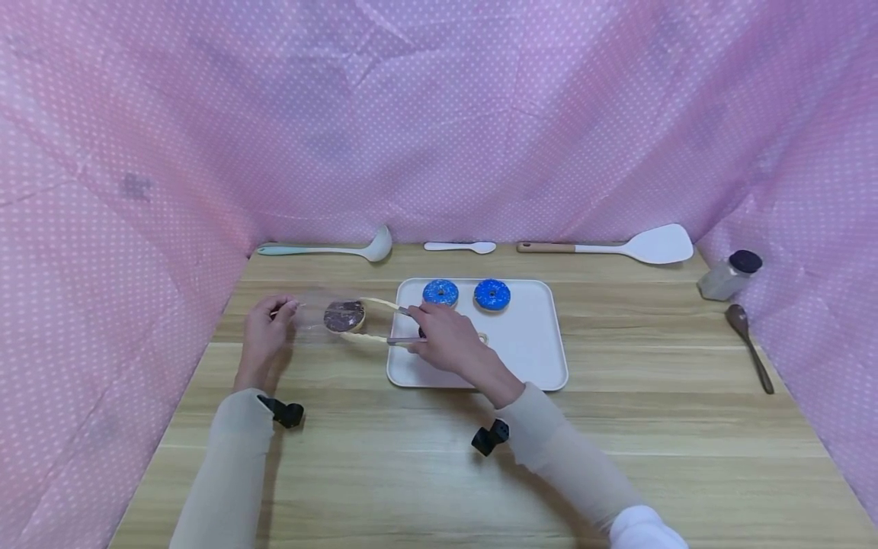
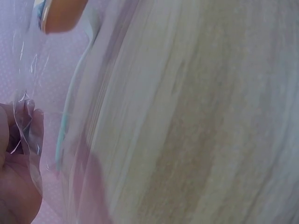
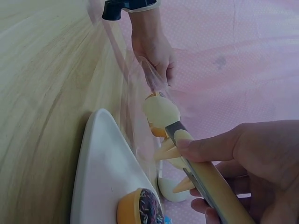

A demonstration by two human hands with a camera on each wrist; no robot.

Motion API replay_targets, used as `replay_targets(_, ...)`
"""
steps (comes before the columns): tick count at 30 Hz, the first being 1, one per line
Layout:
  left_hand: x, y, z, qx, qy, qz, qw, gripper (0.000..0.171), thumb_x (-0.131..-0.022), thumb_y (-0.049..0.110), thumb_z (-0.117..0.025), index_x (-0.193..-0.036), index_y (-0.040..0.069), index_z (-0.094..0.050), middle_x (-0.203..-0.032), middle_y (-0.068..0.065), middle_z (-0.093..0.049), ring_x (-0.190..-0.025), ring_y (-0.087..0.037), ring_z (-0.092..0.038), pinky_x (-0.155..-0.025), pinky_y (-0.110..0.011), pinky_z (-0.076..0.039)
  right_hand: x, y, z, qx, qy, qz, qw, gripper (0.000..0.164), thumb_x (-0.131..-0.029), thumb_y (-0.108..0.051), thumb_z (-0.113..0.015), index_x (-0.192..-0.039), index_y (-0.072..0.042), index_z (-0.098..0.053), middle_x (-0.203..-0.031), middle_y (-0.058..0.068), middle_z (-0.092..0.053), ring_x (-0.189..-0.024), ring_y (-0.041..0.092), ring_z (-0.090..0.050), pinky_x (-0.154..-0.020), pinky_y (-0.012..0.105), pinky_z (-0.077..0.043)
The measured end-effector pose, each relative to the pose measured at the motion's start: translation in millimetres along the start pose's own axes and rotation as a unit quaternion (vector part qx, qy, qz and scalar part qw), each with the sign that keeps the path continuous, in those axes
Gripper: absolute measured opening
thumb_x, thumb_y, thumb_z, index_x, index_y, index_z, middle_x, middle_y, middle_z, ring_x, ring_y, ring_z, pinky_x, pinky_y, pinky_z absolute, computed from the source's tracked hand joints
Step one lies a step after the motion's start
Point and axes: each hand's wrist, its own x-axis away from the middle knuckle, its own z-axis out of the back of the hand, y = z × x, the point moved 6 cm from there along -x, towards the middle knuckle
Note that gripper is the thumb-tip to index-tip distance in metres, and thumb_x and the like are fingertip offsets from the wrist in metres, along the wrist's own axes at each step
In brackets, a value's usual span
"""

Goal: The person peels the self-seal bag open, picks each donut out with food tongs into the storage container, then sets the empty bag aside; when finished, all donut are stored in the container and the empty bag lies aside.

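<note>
My left hand (image 1: pixel 264 335) pinches the edge of a clear plastic bag (image 1: pixel 310 314) over the left part of the table. My right hand (image 1: pixel 449 339) grips a pair of tongs (image 3: pixel 212 186) with cream-coloured tips and metal arms. Between the tong tips is a chocolate-topped doughnut (image 1: pixel 344 316), held at the bag; how far inside it lies, I cannot tell. Two blue doughnuts, one left (image 1: pixel 440 292) and one right (image 1: pixel 491 295), rest on the white tray (image 1: pixel 528 366). Another chocolate doughnut with sprinkles (image 3: pixel 148 210) sits there, mostly hidden by my right hand in the head view.
Along the back edge lie a ladle (image 1: pixel 329 250), a small white spoon (image 1: pixel 459 247) and a white spatula (image 1: pixel 617 248). At the right are a dark-lidded jar (image 1: pixel 727 276) and a brown spoon (image 1: pixel 750 347). Pink dotted cloth (image 1: pixel 439 122) surrounds the wooden table (image 1: pixel 384 473).
</note>
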Motion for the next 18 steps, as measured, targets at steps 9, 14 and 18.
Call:
replay_targets(9, -1.8, 0.5, 1.3, -0.01, 0.008, -0.006, 0.9999, 0.033, -0.1, 0.03, -0.049, -0.112, 0.003, -0.063, -0.11, -0.01, -0.061, -0.095, -0.009, -0.055, -0.076, -0.015, -0.046, 14, 13, 10, -0.016, 0.012, -0.001, 1.0, 0.061, -0.085, -0.038, -0.072, -0.139, -0.02, -0.05, -0.138, 0.005, -0.053, -0.126, 0.025, -0.05, -0.1, 0.045, -0.047)
replay_targets(14, -5.3, 1.1, 1.3, -0.014, 0.01, -0.014, 0.9997, 0.031, -0.1, 0.028, -0.049, -0.11, 0.002, -0.063, -0.11, -0.011, -0.061, -0.096, -0.011, -0.054, -0.08, -0.018, -0.045, 23, 20, 16, -0.014, 0.021, 0.001, 1.0, 0.064, -0.085, -0.037, -0.072, -0.142, -0.021, -0.046, -0.136, 0.006, -0.055, -0.122, 0.026, -0.053, -0.099, 0.045, -0.047)
replay_targets(18, -7.1, -0.1, 1.5, -0.016, 0.009, -0.008, 0.9998, 0.033, -0.1, 0.03, -0.048, -0.111, 0.002, -0.063, -0.111, -0.011, -0.061, -0.097, -0.013, -0.054, -0.081, -0.019, -0.045, 30, 26, 20, -0.015, 0.034, 0.01, 0.999, 0.062, -0.086, -0.036, -0.071, -0.141, -0.023, -0.047, -0.134, 0.005, -0.057, -0.117, 0.025, -0.057, -0.096, 0.044, -0.049)
